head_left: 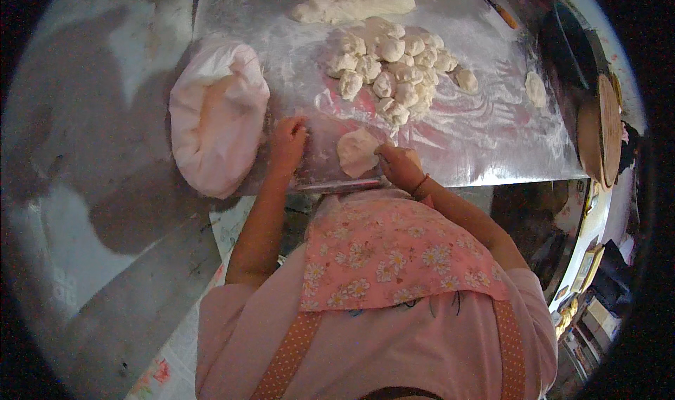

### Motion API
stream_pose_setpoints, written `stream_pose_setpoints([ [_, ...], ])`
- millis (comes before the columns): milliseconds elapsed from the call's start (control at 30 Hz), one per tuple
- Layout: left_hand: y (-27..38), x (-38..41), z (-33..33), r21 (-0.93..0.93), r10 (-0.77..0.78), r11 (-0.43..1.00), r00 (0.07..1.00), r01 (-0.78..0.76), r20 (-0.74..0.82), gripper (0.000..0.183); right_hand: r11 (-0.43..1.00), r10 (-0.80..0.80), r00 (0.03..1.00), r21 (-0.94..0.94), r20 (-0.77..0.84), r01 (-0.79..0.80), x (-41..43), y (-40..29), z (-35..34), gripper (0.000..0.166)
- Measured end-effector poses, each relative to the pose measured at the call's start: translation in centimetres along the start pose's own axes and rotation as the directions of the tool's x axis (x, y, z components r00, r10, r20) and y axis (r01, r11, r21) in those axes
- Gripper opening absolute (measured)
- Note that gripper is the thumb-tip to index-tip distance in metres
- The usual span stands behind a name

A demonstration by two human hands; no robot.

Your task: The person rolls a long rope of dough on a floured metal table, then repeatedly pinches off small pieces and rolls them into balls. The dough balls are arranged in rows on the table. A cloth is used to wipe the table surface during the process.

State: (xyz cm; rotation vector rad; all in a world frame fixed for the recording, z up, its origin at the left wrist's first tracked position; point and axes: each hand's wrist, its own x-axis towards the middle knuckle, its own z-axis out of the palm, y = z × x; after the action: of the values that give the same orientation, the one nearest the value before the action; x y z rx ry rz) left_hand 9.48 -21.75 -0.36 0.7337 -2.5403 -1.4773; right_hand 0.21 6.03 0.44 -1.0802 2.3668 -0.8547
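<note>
A flattened round of dough [357, 152] lies on the floured metal worktop [295, 51] right in front of me. My right hand [402, 163] has its fingers at the right edge of this round and seems to pinch it. To the left, my left hand [290, 139] rests over the worktop with curled fingers, apart from the dough; whether anything is inside them is hidden. Between my hands and my apron, a rolling pin [337, 185] lies along the worktop's front edge. Beyond the round sits a heap of small dough pieces [393, 70].
An open white sack [219, 120] with pale contents stands left of my left hand. Long dough rolls [358, 5] lie at the back. A wooden-handled tool [498, 12], a single dough piece [466, 81], another flat piece [536, 89] and a round wooden object [601, 131] are to the right.
</note>
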Motion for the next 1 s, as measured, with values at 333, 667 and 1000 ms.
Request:
stream_pose_setpoints([
  [333,0.3,1.4,4.4,0.465,0.060,0.875,0.984,-0.134,0.170,0.018,0.998,-0.037,0.998,0.045,-0.054,0.039,-0.5,1.2,0.7,0.014],
  [667,4.2,-3.4,-2.2,0.263,-0.093,0.964,0.975,0.038,0.200,0.010,0.999,-0.009,0.999,-0.032,-0.033,0.008,-0.2,1.1,0.6,0.015],
  [1000,-7.4,-18.2,-11.5,0.814,-0.573,0.574,0.668,-0.087,0.475,0.020,0.996,-0.076,0.993,0.034,-0.085,0.079,0.2,0.7,0.4,0.013],
])
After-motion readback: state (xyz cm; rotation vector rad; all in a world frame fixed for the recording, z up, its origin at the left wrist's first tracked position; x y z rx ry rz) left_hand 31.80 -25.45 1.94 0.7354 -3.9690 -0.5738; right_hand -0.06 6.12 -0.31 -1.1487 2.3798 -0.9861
